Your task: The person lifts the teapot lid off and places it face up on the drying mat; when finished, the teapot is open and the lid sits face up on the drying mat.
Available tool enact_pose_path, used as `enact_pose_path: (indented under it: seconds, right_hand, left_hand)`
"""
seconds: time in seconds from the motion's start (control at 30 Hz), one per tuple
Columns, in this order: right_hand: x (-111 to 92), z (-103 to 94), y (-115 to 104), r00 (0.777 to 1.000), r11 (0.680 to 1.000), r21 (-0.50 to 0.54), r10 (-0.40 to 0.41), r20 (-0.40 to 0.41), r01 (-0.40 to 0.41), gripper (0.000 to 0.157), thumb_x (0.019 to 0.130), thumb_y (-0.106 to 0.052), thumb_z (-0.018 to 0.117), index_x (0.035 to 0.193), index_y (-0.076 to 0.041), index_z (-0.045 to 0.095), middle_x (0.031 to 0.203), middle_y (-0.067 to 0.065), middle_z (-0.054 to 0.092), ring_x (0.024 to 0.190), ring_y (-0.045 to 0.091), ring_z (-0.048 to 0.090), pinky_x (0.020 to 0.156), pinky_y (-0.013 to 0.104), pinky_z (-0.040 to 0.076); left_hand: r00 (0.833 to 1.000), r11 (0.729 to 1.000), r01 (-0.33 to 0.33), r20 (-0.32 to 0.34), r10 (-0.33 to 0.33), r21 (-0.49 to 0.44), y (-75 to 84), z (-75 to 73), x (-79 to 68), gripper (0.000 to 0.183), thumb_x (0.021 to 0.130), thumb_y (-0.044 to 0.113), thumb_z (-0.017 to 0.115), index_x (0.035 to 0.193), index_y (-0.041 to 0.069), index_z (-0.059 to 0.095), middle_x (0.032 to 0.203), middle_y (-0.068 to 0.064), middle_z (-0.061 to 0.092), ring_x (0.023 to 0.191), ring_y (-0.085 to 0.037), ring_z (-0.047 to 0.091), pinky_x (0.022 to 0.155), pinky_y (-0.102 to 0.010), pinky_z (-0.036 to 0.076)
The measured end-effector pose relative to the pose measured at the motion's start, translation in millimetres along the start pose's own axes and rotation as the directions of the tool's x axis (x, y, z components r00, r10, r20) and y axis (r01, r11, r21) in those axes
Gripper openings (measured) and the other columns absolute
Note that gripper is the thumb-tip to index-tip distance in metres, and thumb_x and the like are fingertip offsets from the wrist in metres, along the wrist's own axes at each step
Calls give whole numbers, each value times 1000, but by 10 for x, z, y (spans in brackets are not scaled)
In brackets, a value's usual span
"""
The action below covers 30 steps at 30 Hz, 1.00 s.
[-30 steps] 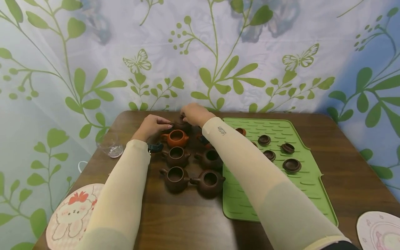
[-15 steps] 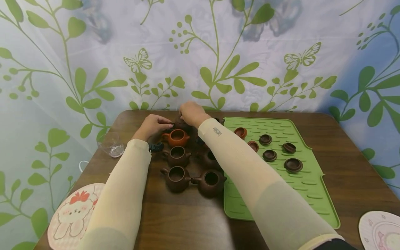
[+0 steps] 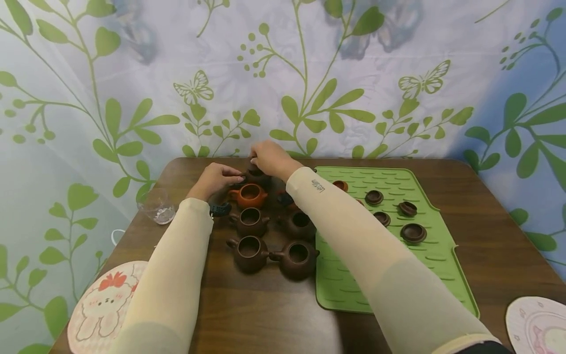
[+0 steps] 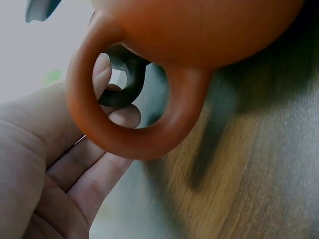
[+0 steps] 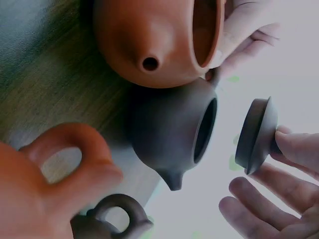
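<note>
At the far edge of the table stands a dark brown teapot (image 5: 169, 124) with its mouth uncovered. My left hand (image 3: 213, 181) pinches its handle (image 4: 132, 89) between thumb and fingers. Above the mouth, my right hand (image 3: 271, 160) holds a dark teapot lid (image 5: 256, 134) by its knob, with a gap between lid and pot. An orange teapot (image 3: 249, 202) without a lid sits just in front, its loop handle crossing the fingers in the left wrist view. A second orange teapot (image 5: 25, 199) is at the lower left in the right wrist view.
More lidless dark teapots (image 3: 297, 268) stand in two columns nearer me. A green mat (image 3: 415, 275) on the right carries several lids (image 3: 413, 233). A clear glass (image 3: 161, 211) stands at left. Round placemats (image 3: 103, 307) lie at the front corners.
My right hand has risen slightly, and the lid shows higher over the dark teapot. The left hand keeps its place at the handle.
</note>
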State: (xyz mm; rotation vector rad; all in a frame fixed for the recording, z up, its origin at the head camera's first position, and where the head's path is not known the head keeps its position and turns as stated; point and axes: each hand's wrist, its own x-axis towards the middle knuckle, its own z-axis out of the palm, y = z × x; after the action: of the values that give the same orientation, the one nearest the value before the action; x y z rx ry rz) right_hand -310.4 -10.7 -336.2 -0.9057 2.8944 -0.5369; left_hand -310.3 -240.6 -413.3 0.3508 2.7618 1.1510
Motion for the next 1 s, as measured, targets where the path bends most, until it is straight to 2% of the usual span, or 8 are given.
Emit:
enact_pose_path:
  seconds: [0.27, 0.43, 0.57, 0.7, 0.77, 1.0]
  right_hand:
    - [-209, -146, 78, 1000, 994, 107, 21, -20, -19, 15, 112, -20, 57, 107, -5, 59, 96, 9, 62, 81, 22, 61, 73, 35, 49]
    - [-381, -207, 194, 999, 992, 127, -7, -42, 12, 15, 111, -20, 58, 107, -6, 58, 97, 8, 61, 80, 22, 60, 73, 37, 49]
    - [-525, -257, 293, 998, 985, 170, -13, -56, 23, 16, 110, -20, 61, 115, -5, 61, 108, 10, 64, 92, 24, 62, 81, 39, 51]
    - [-662, -317, 400, 998, 971, 239, 11, -66, 5, 29, 109, -20, 64, 134, -7, 60, 130, 11, 64, 116, 26, 62, 96, 41, 51]
    - [-732, -348, 447, 997, 965, 263, 22, -72, -2, 35, 109, -19, 64, 142, -10, 58, 136, 13, 63, 123, 28, 60, 99, 43, 50]
    - [-930, -435, 600, 996, 947, 322, 32, -81, -4, 47, 110, -18, 61, 156, -24, 54, 143, 12, 60, 121, 27, 63, 92, 43, 55]
  left_hand:
    - [1000, 1000, 13, -4, -13, 26, 3, 5, 0, 34, 101, 31, 77, 127, 9, 79, 125, -11, 73, 122, -34, 62, 105, -53, 48]
    - [1000, 999, 13, -5, -12, 43, 19, 8, -11, 33, 102, 29, 76, 127, 8, 78, 127, -13, 72, 124, -34, 61, 106, -53, 47]
    - [1000, 998, 3, -3, -3, 67, 24, -1, -26, 33, 102, 28, 75, 128, 8, 78, 129, -15, 71, 128, -37, 58, 108, -55, 44]
    - [1000, 997, -3, -2, 3, 80, 37, -9, -49, 33, 103, 28, 75, 129, 8, 78, 132, -16, 69, 130, -38, 56, 109, -57, 43]
    - [1000, 997, -5, 0, 5, 77, 45, -6, -58, 32, 103, 27, 74, 129, 8, 78, 132, -16, 69, 130, -38, 56, 108, -57, 43]
    - [1000, 996, -18, -3, 19, 88, 67, 3, -66, 30, 103, 25, 75, 127, 8, 78, 129, -15, 71, 129, -38, 58, 107, -55, 46]
